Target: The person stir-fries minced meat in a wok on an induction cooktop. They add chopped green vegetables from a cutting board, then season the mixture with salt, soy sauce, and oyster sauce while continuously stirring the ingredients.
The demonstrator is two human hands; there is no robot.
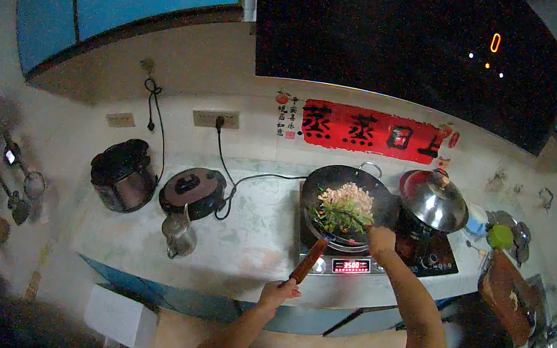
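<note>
A dark wok (pixel 313 183) with a small metal loop on its far side stands on a lit electric hob (pixel 319 265). In it lie pale pinkish pieces of food (pixel 353 195), heaped at the back, and green vegetables (pixel 329 219) with red bits nearer to me. My left hand (pixel 277 293) is closed around the end of the wok's brown wooden handle (pixel 309 260). Over the wok's right side, my right hand (pixel 381 242) grips a dark utensil (pixel 353 217) that reaches into the greens; its working end is partly hidden in the food.
Right of the wok, a domed metal lid (pixel 435 202) covers another pan on a black cooktop (pixel 445 256). Farther right are a green container (pixel 500 236) and a wooden cutting board (pixel 502 297). To the left stand a glass pitcher (pixel 179 235), a round lidded appliance (pixel 192 192) and a cooker (pixel 123 183); a black range hood (pixel 392 37) hangs above.
</note>
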